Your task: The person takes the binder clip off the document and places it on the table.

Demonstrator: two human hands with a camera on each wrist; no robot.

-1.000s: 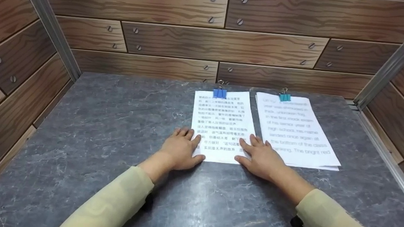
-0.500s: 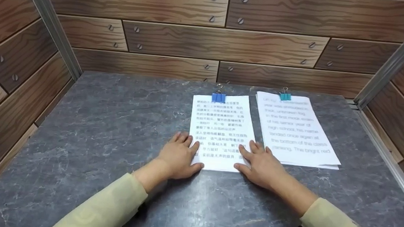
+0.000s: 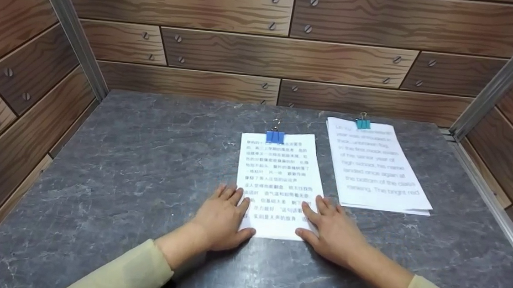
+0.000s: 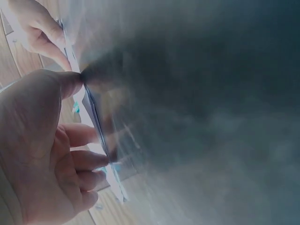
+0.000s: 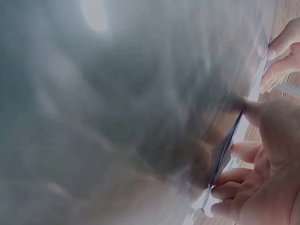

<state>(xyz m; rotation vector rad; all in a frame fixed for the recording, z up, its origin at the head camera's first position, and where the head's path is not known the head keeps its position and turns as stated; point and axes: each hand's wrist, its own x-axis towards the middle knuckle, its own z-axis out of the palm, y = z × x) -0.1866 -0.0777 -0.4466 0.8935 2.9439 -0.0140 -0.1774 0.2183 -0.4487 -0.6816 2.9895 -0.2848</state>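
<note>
A stack of white paper [image 3: 279, 180] printed with Chinese characters lies flat on the table, a blue binder clip [image 3: 275, 137] at its far edge. My left hand [image 3: 221, 218] rests on its lower left corner, with fingers along the side and the thumb near the front edge. On the lower right corner my right hand [image 3: 334, 232] presses in much the same way. In the left wrist view the thumb and fingertips of the left hand [image 4: 42, 136] touch the paper's edge. The right wrist view has the right hand [image 5: 267, 164] touching the opposite edge.
To the right lies a second paper stack [image 3: 378, 167] with English print, slightly fanned and held by a teal binder clip [image 3: 363, 124]. The dark grey marbled table [image 3: 146, 153] is bounded by wood-patterned walls [image 3: 227, 52] and metal corner posts [image 3: 71, 28].
Both hands have slid the Chinese-printed stack toward the person, so its clip now sits farther from the back wall. The English-printed stack stays in place.
</note>
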